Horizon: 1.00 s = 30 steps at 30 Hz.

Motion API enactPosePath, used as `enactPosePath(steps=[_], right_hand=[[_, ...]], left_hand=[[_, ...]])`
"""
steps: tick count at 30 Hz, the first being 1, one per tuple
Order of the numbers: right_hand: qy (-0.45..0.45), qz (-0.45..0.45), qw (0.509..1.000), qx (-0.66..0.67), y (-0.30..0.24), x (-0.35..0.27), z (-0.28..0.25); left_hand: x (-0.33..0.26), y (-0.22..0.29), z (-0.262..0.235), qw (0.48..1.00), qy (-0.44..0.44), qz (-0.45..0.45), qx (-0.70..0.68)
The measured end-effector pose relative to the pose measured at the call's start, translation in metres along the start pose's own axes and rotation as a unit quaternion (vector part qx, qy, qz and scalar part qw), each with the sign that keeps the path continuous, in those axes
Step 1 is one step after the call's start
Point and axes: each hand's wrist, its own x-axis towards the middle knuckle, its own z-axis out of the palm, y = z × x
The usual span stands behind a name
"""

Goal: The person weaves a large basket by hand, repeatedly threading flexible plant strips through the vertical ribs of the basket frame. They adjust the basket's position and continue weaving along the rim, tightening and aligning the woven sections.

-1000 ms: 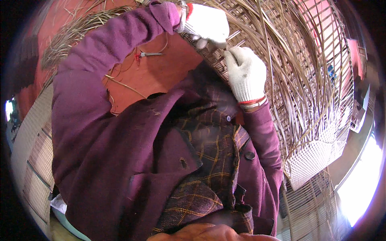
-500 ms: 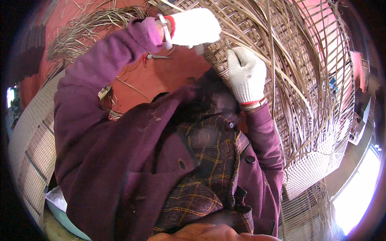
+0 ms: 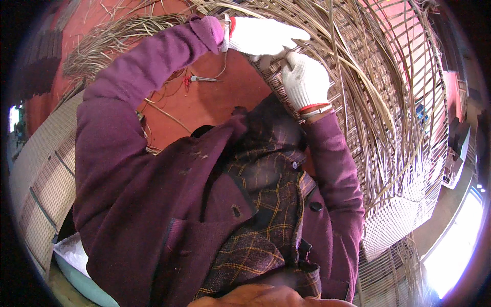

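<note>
Both my hands wear white knitted gloves with red cuffs and meet at the near left edge of a large woven basket (image 3: 348, 92) of brown, flat strips. My left hand (image 3: 266, 37) reaches in from the left along that edge. Its index finger stretches over the strips while the other fingers curl under, and what they grip is hidden. Close beside it, my right hand (image 3: 307, 82) is closed, thumb against the bent fingers, at the weave. Whatever is pinched there is too small to make out. Long loose strips (image 3: 353, 66) run across the weave beyond both hands.
On the red floor (image 3: 225, 97) lies a pointed metal tool (image 3: 204, 79) with red at one end. A heap of loose strips (image 3: 123, 38) spreads at the far left. A pale woven panel (image 3: 41, 169) stands at the left; open lattice (image 3: 414, 56) rises on the right.
My left hand has moved right, its index finger now extended over the strips. My right hand has shifted slightly up and left, so the two hands are closer together.
</note>
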Motion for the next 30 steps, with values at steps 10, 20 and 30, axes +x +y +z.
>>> enactPosePath(steps=[10,20,30], right_hand=[[0.122,-0.002,0.972,0.200,-0.016,-0.005,-0.023],[0.147,-0.071,0.936,0.312,-0.015,-0.006,0.013],[0.152,-0.080,0.921,0.350,-0.010,-0.009,0.009]], left_hand=[[-0.005,0.031,-0.004,0.908,0.161,0.076,0.379],[-0.011,0.017,-0.033,0.838,0.153,0.030,0.523],[0.133,0.110,-0.099,0.650,0.321,0.205,0.657]])
